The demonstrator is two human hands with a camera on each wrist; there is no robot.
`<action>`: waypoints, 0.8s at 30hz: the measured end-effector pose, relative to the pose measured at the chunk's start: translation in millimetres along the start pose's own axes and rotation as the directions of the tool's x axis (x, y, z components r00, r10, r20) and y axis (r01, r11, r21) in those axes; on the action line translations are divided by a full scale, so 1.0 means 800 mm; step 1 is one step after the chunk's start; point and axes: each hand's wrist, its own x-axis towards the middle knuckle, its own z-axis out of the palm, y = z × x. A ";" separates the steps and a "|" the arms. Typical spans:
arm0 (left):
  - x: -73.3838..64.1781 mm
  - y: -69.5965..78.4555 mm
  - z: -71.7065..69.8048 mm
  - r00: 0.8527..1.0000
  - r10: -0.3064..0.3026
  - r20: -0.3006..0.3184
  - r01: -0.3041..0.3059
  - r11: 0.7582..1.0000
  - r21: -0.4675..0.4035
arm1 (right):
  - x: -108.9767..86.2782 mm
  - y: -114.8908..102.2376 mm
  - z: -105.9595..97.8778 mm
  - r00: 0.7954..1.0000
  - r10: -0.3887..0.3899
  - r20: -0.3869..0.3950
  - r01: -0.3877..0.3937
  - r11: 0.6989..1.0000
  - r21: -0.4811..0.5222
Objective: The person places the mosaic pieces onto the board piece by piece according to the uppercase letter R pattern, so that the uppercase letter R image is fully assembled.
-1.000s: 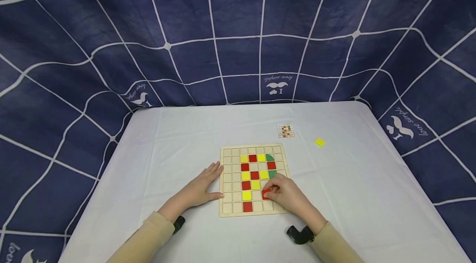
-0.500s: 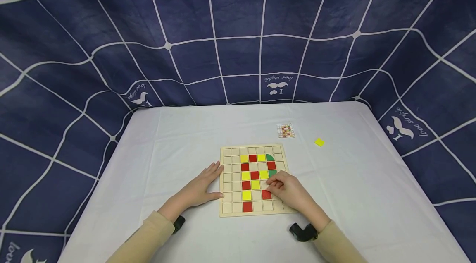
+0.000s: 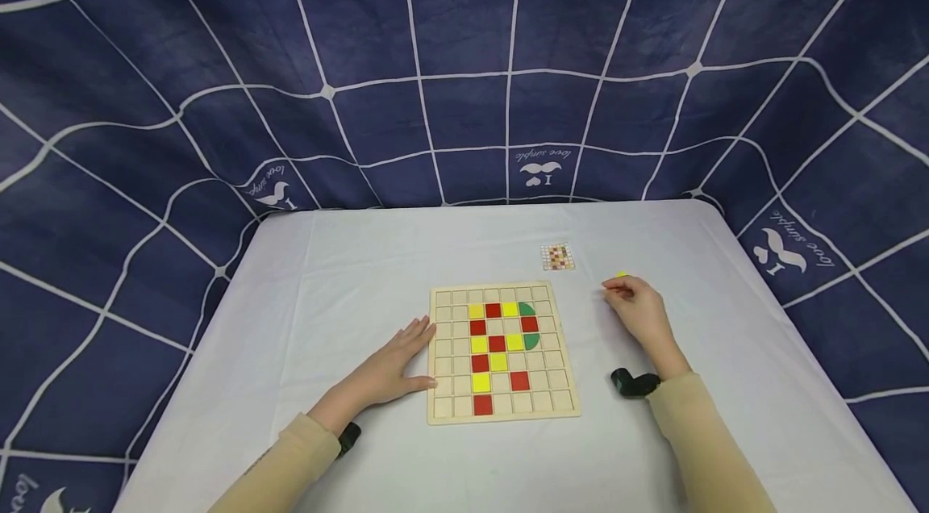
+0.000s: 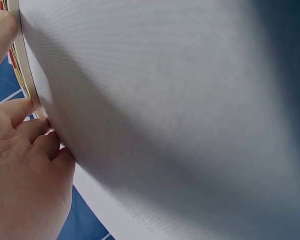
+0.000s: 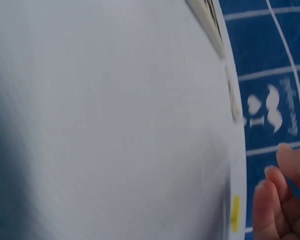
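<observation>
A wooden grid board [image 3: 443, 366] lies flat, with red, yellow and green tiles set in several of its cells. My left hand [image 3: 386, 368] rests along the board's left edge with fingers spread; the left wrist view shows its fingertips touching the board's rim [image 4: 29, 75]. Over the table to the right of the board is my right hand [image 3: 642, 318], holding nothing, its thumb and fingers apart in the right wrist view. A loose yellow tile [image 3: 622, 274] sits just beyond those fingers and is mostly hidden by them in the head view. One red tile [image 3: 518, 381] lies in a lower cell.
A small pattern card [image 3: 558, 256] with a coloured grid lies behind the board. White cloth [image 3: 377, 255] covers the table. A dark blue curtain [image 3: 464, 118] with white lines surrounds its back and sides.
My right hand has let go of the red tile in the lower cell and moved up and right, from the board to the yellow tile. The left hand has stayed in place.
</observation>
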 end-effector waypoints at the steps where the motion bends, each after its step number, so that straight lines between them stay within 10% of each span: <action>1: 0.000 0.000 0.000 1.000 0.004 0.001 -0.004 1.000 -0.003 | 0.004 0.005 -0.004 1.000 0.011 -0.019 -0.011 1.000 -0.001; 24: 0.000 -0.005 0.002 1.000 0.024 -0.004 -0.024 0.999 -0.024 | 0.043 0.024 -0.006 0.986 0.165 -0.026 -0.166 0.983 -0.076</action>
